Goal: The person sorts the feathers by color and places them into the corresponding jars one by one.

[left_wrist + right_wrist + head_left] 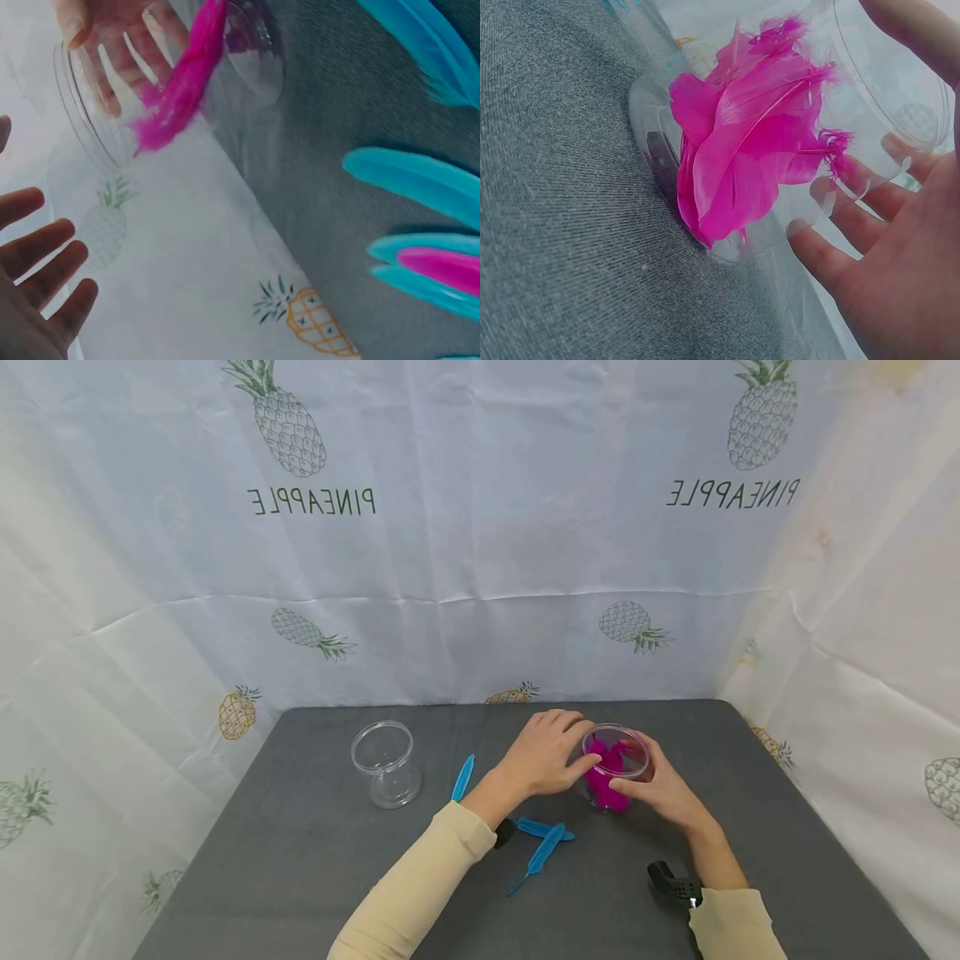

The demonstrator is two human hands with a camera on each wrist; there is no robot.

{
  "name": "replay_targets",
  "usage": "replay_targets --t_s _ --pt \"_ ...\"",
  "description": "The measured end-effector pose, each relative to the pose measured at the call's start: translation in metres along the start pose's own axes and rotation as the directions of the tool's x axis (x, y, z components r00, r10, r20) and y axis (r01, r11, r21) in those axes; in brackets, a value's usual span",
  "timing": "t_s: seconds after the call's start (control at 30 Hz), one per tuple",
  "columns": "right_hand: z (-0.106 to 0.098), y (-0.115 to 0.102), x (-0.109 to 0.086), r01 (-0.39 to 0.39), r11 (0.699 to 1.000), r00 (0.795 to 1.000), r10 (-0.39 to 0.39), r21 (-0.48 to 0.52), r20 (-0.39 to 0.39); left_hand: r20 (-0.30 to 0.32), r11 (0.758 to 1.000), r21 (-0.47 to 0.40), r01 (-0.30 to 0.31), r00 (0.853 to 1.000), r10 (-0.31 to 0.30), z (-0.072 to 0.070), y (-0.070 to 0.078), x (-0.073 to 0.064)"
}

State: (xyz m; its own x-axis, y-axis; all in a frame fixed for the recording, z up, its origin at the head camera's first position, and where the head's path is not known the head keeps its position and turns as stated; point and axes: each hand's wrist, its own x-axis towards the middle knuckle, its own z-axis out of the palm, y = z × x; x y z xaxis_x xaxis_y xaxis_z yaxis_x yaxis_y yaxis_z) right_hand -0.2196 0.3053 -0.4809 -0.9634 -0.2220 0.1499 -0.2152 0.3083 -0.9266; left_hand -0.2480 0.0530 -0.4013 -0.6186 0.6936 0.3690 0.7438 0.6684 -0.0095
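Note:
A transparent jar (636, 770) with a round rim stands at the back right of the dark table, with several pink feathers (742, 150) inside it. My right hand (663, 789) holds the jar from its right side, thumb in front and fingers spread round the far wall. Over the jar's left rim is my left hand (546, 753). In the left wrist view its fingers (41, 251) are straight, spread and hold nothing. The pink feathers lean together within the jar, quills and fluffy ends upward in the right wrist view.
A second transparent jar (395, 787) stands to the left. Blue feathers (546, 850) lie on the table around my left forearm, and a pink feather (442, 264) lies among them. A white curtain (465, 543) printed with pineapples hangs behind and at both sides.

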Motion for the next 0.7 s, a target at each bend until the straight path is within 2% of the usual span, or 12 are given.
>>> replay_targets --t_s 0.23,0.47,0.7 --pt "0.000 0.000 0.001 -0.006 1.000 1.000 0.006 0.006 -0.007 0.055 1.000 0.002 0.021 0.998 -0.021 -0.002 -0.012 -0.015" --pt "0.000 0.000 0.001 -0.015 0.999 1.000 0.014 -0.034 -0.018 0.094 0.995 -0.082 0.063 0.994 -0.055 0.000 -0.028 -0.032" --pt "-0.002 0.002 -0.001 -0.007 1.000 1.000 0.007 -0.019 -0.017 0.117 0.986 -0.140 0.096 0.990 -0.080 0.001 -0.041 -0.048"
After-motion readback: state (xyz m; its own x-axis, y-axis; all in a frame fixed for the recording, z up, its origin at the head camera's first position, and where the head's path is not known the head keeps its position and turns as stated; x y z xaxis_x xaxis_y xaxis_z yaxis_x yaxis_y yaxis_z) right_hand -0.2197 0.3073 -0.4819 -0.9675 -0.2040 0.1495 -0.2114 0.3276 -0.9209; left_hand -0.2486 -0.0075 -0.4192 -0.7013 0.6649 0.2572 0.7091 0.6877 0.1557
